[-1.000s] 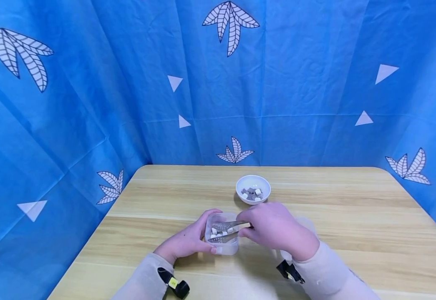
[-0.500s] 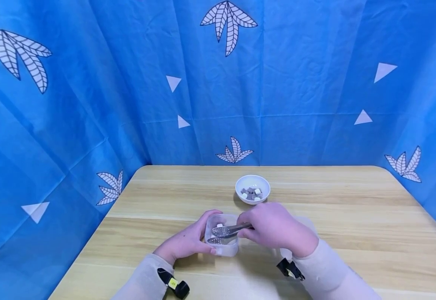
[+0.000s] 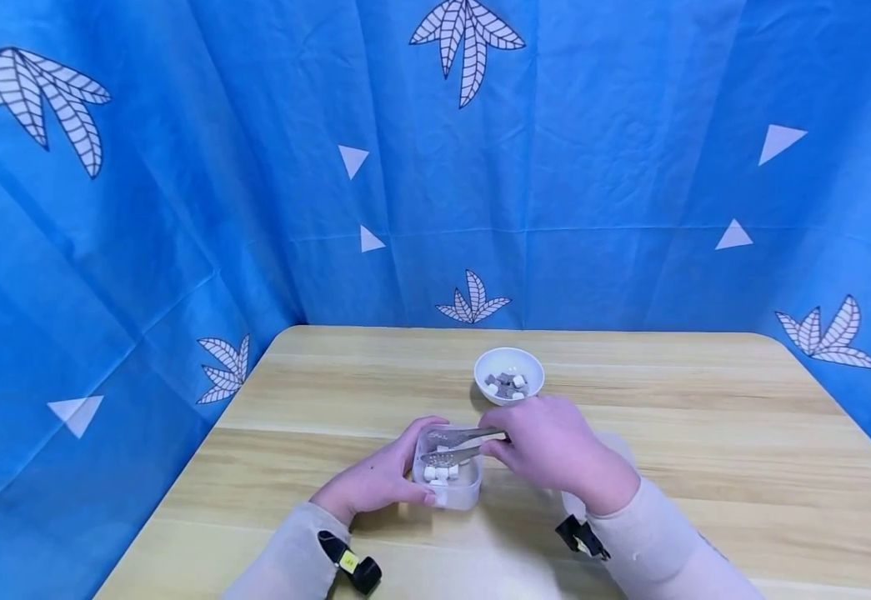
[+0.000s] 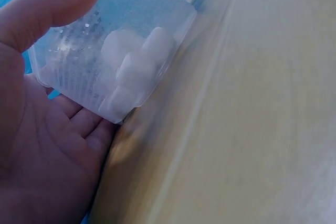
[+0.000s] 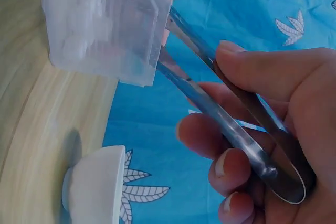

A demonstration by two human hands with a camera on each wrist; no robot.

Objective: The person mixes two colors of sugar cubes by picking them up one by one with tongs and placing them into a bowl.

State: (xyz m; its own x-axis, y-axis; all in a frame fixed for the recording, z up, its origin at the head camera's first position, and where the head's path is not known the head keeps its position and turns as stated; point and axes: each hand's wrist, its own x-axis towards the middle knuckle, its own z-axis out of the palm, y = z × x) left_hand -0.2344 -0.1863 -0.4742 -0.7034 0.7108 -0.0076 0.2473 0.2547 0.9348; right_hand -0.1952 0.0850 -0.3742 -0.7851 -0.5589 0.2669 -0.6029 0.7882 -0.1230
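Observation:
My left hand (image 3: 378, 477) grips a translucent plastic box (image 3: 465, 497) by its left side, thumb at the near wall and fingers at the far one. Small white cubes (image 3: 438, 474) lie at the bottom of the box, and they show blurred through its wall in the left wrist view. In my right hand (image 3: 548, 442) is a pair of metal tongs (image 5: 226, 121), pinched between thumb and fingers. Their perforated tips reach into the box over the cubes, a little apart. Whether any cube sits between the tips cannot be made out.
Behind the box stands a white bowl (image 3: 489, 364) with grey-brown and white cubes (image 3: 508, 385) in it. A translucent lid-like piece (image 3: 617, 446) lies partly under my right forearm. A blue patterned curtain (image 3: 420, 167) hangs along the table's (image 3: 743, 417) back and left.
The tongs' tips drew closer together half a second ago, then parted again and shifted toward the box's far side. More white cubes now show at its near side. The left hand stays put.

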